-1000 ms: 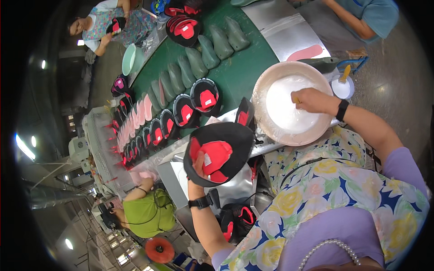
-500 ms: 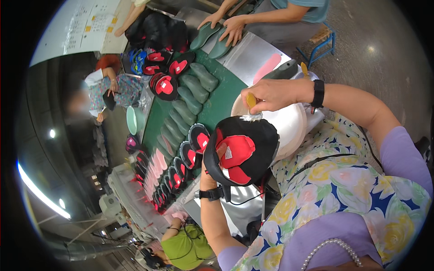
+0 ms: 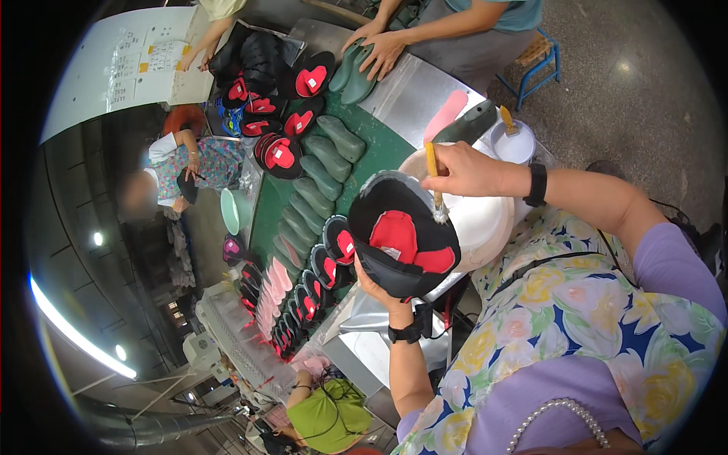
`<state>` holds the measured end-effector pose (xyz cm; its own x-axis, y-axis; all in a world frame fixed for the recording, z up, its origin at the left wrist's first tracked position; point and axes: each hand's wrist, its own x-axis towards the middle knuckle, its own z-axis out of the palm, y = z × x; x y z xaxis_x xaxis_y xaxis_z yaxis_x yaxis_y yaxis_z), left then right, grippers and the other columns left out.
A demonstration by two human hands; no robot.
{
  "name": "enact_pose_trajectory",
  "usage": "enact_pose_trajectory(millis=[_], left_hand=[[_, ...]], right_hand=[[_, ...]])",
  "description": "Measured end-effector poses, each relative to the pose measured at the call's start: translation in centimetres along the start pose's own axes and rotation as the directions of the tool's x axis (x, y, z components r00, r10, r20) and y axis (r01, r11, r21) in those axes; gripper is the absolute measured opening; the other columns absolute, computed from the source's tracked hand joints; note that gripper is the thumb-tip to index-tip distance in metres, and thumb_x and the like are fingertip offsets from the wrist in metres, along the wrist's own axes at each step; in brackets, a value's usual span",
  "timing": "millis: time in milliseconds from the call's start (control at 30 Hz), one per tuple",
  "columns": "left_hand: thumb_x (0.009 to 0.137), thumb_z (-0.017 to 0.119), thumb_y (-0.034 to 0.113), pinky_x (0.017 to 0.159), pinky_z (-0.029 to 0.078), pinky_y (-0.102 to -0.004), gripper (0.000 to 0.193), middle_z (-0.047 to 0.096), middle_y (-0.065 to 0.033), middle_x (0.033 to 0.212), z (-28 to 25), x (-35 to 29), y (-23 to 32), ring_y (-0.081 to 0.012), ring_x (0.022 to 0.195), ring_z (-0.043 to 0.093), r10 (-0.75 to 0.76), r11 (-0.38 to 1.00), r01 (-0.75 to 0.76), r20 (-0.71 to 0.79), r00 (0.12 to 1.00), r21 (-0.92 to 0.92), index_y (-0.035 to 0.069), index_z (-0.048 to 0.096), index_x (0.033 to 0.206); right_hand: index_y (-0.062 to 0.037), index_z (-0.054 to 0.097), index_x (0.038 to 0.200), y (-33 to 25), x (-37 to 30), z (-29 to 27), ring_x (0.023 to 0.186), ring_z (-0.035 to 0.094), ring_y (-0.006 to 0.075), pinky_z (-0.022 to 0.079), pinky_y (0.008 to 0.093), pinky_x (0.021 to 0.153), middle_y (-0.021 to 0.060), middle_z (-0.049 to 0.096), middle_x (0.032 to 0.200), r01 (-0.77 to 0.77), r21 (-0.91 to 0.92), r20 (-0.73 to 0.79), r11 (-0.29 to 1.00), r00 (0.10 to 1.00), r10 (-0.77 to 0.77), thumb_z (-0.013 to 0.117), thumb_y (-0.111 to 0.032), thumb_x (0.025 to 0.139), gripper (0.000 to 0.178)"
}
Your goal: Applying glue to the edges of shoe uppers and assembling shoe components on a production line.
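A black shoe upper (image 3: 402, 235) with red lining is tilted in front of me, its inside facing up. My left hand (image 3: 377, 288) is closed on its lower left side, the fingers partly hidden beneath it. Between the fingers of my right hand (image 3: 466, 171) is a paintbrush (image 3: 433, 161) with a yellow handle. Its whitened bristles touch the edge of the upper on the right. A whitish coat runs along the upper's far rim. Behind and partly under the upper stands a wide pale basin (image 3: 497, 246) with white inside.
Beyond the basin is a white tub (image 3: 516, 144) with another yellow-handled brush. Dark green shoe lasts (image 3: 322, 178) line the green table (image 3: 371, 129), beside rows of black-and-red uppers (image 3: 326, 269). Across the table, a co-worker's hands (image 3: 379, 53) hold two lasts. A blue stool (image 3: 535, 68) stands behind.
The brush has gone from the upper's far edge to its right edge. The upper has turned, and its far rim now shows a whitish coat. The co-worker's two lasts are closer together.
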<state>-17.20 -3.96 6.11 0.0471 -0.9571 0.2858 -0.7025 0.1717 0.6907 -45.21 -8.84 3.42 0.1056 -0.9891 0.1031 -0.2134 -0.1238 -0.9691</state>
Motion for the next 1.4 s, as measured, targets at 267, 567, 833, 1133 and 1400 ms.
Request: enact_pose_trajectory(millis=[267, 567, 833, 1133, 1400], left_hand=[[0.101, 0.052, 0.017, 0.104, 0.044, -0.0359, 0.03, 0.06, -0.0106, 0.131, 2.1, 0.3, -2.6, -0.0202, 0.119, 0.056, 0.103, 0.945, -0.159, -0.2, 0.974, -0.287, 0.001, 0.058, 0.126], [0.084, 0.075, 0.022, 0.102, 0.046, -0.0391, 0.054, 0.062, -0.0145, 0.125, -0.6, 2.3, -4.6, -0.0268, 0.114, 0.06, 0.198, 0.98, -0.198, 0.018, 0.98, 0.0, -0.002, 0.056, 0.129], [0.094, 0.061, 0.028, 0.079, 0.058, -0.0321, 0.044, 0.07, -0.0119, 0.109, 1.2, -0.3, -4.9, -0.0175, 0.092, 0.067, 0.149, 0.953, 0.113, 0.762, 0.63, -0.28, -0.002, 0.06, 0.127], [0.096, 0.056, 0.032, 0.076, 0.058, -0.0316, 0.042, 0.07, -0.0122, 0.105, 3.8, -2.5, -5.2, -0.0202, 0.092, 0.068, -0.179, -0.061, 0.94, 0.93, 0.321, -0.336, 0.0, 0.06, 0.123], [0.096, 0.059, 0.031, 0.066, 0.057, -0.0286, 0.038, 0.068, -0.0122, 0.102, 1.0, -1.4, -3.2, -0.0227, 0.086, 0.067, -0.373, -0.08, 0.903, 0.853, 0.366, -0.423, -0.001, 0.059, 0.117]], right_hand=[[0.0055, 0.06, 0.094, -1.0, -1.9, 1.5, 0.064, 0.067, 0.025, 0.052, 0.0339, 0.059, 0.0167, 0.066, 0.075, -0.163, 0.075, 0.097, 0.984, 0.983, 0.156, 0.073, -0.03, 0.085, 0.039], [0.0009, 0.059, 0.093, -1.5, -1.1, -1.0, 0.069, 0.068, 0.0194, 0.051, 0.0298, 0.064, 0.0124, 0.067, 0.076, -0.053, 0.335, 0.002, 0.941, 0.998, 0.055, 0.074, -0.023, 0.086, 0.029], [-0.0054, 0.059, 0.097, -0.5, 0.4, -3.0, 0.082, 0.068, 0.0277, 0.052, 0.0339, 0.072, 0.0093, 0.068, 0.089, 0.41, 0.163, 0.016, 0.897, 0.908, -0.418, 0.069, -0.019, 0.09, 0.019], [-0.0058, 0.063, 0.098, -0.7, 1.3, 0.5, 0.085, 0.067, 0.0299, 0.053, 0.0388, 0.074, 0.0097, 0.067, 0.094, 0.605, 0.117, 0.093, 0.787, 0.783, -0.616, 0.07, -0.019, 0.089, 0.017], [-0.0002, 0.057, 0.102, -0.6, 0.4, -2.0, 0.077, 0.065, 0.0386, 0.05, 0.0421, 0.069, 0.0219, 0.066, 0.082, 0.15, 0.026, 0.437, 0.988, 0.887, -0.146, 0.066, -0.021, 0.085, 0.028]])
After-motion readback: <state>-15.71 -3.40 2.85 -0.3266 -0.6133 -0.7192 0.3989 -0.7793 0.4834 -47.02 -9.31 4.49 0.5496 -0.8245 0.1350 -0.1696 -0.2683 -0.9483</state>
